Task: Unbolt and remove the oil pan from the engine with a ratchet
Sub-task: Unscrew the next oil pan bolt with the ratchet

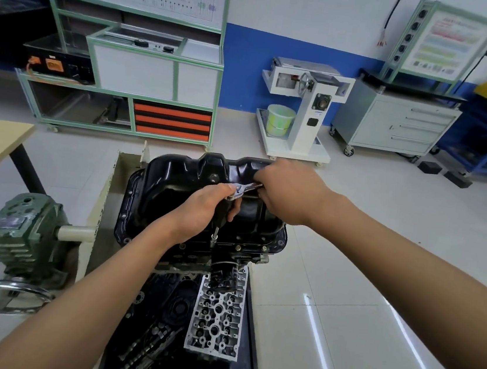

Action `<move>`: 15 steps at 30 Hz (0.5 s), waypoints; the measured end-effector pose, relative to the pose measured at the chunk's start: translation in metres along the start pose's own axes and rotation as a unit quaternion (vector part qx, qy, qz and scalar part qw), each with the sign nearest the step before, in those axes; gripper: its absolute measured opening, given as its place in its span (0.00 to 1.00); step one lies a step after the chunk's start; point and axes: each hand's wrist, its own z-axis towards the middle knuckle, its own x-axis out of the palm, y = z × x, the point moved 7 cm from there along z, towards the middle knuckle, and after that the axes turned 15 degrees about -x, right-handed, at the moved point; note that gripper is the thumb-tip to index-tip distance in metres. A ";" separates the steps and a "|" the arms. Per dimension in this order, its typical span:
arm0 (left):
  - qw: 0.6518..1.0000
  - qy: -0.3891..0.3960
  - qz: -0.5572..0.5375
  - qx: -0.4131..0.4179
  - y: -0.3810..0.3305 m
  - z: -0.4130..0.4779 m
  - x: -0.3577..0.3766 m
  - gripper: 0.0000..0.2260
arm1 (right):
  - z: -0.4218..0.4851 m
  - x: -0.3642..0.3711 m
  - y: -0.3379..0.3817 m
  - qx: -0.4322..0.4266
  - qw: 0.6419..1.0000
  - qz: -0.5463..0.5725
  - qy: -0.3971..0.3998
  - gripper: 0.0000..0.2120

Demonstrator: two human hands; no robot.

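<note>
Atop the oil pan [176, 173], left hand [202, 210] and right hand [287, 192] clutch a half-hidden ratchet [243, 189].

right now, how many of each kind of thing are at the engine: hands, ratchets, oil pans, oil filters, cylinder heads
hands: 2, the left hand and the right hand
ratchet: 1
oil pan: 1
oil filter: 1
cylinder head: 1
total: 6
</note>
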 end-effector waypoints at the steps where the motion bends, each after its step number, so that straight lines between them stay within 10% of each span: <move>1: 1.000 -0.001 0.002 0.002 -0.001 0.000 0.000 0.21 | -0.005 -0.001 0.002 0.010 1.000 0.004 0.008 0.08; 10: 1.000 0.018 -0.017 0.003 0.000 0.003 0.006 0.19 | -0.021 -0.004 0.048 0.003 0.983 0.170 0.071 0.23; 15: 0.998 -0.024 -0.054 -0.023 0.010 0.009 -0.005 0.13 | -0.009 -0.009 0.073 0.034 0.972 0.232 -0.023 0.22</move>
